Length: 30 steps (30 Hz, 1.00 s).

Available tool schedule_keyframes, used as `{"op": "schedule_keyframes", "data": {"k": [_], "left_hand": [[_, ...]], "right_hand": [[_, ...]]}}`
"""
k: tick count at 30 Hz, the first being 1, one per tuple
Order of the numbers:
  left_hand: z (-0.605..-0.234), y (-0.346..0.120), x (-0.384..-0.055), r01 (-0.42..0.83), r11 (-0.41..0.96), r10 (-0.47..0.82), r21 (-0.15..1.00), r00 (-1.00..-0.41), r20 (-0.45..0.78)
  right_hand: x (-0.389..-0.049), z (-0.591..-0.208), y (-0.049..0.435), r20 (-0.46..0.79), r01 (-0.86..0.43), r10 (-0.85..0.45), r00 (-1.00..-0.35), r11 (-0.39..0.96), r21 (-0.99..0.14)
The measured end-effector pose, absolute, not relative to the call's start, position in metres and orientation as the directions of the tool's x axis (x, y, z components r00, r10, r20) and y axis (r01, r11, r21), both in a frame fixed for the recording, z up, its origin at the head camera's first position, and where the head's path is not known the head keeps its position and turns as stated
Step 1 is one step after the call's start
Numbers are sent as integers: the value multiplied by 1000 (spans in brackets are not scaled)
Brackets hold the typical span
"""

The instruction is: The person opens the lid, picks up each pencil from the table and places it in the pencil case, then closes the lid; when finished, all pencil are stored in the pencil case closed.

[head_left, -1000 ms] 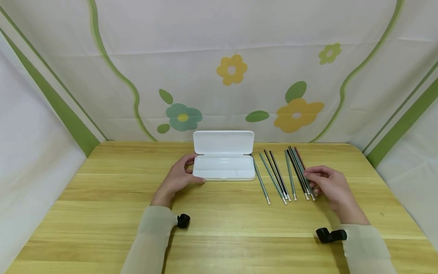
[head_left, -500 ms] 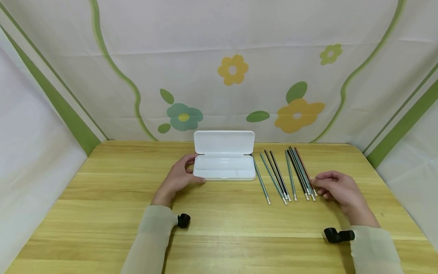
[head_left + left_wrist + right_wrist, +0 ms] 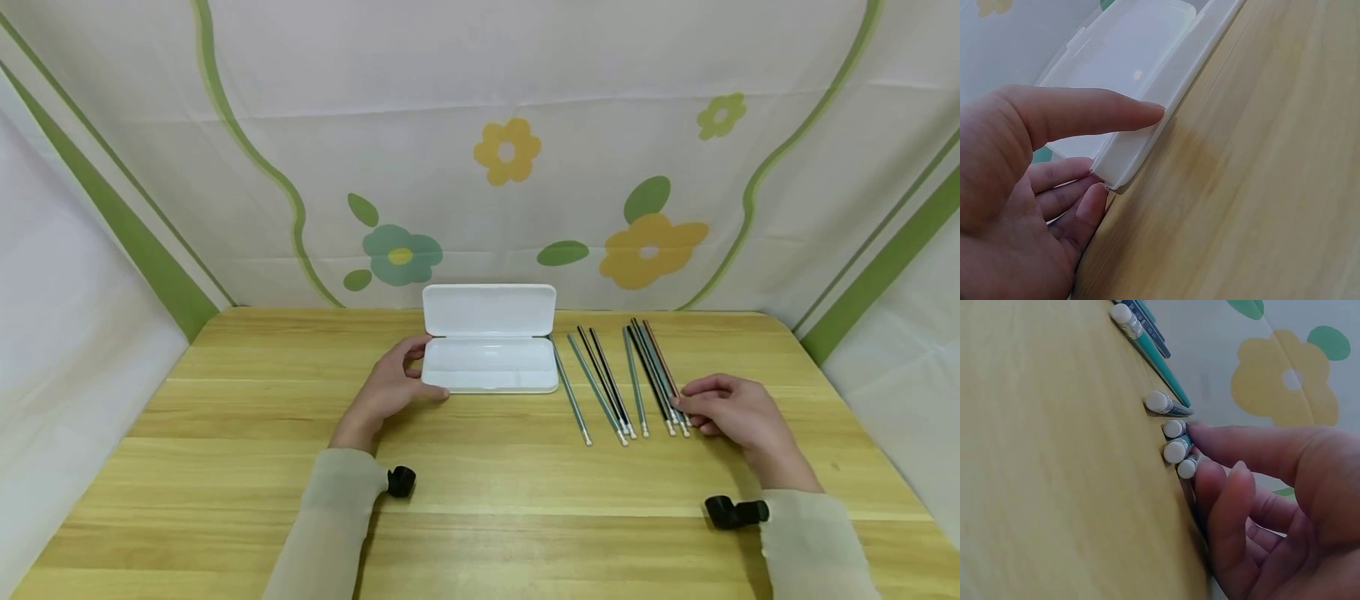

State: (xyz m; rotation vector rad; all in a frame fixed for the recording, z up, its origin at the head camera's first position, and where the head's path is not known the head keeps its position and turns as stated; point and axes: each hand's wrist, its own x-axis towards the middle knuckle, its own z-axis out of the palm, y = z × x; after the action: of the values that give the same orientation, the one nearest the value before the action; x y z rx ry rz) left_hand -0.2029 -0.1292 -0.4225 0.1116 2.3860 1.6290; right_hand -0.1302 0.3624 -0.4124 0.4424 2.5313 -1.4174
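Head view: across a wooden counter (image 3: 510, 533) to an opened white case (image 3: 480, 354) near the back edge, with nothing visible inside. Grips its left end with the left hand (image 3: 390, 383), with thumb in front and fingers round the side, just as a second ago. Has moved the right hand (image 3: 738, 408) outward, then back in toward the red pencil (image 3: 662, 357). Now bends thumb and forefinger about the rightmost pencils (image 3: 1177, 450) near their eraser ends, apparently taking hold of that cluster. Leaves the other pencils (image 3: 612, 382) lying between case and cluster.
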Motion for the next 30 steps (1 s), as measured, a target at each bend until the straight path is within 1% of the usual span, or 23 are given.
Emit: {"op": "schedule_keyframes", "data": {"k": [17, 30], "left_hand": [[-422, -129, -203, -71, 364, 208, 929, -966, -156], [-422, -129, -203, -71, 364, 209, 929, -965, -156]], "right_hand": [[-129, -407, 355, -356, 381, 162, -920, 577, -722], [-128, -405, 356, -374, 374, 130, -918, 595, -712]]}}
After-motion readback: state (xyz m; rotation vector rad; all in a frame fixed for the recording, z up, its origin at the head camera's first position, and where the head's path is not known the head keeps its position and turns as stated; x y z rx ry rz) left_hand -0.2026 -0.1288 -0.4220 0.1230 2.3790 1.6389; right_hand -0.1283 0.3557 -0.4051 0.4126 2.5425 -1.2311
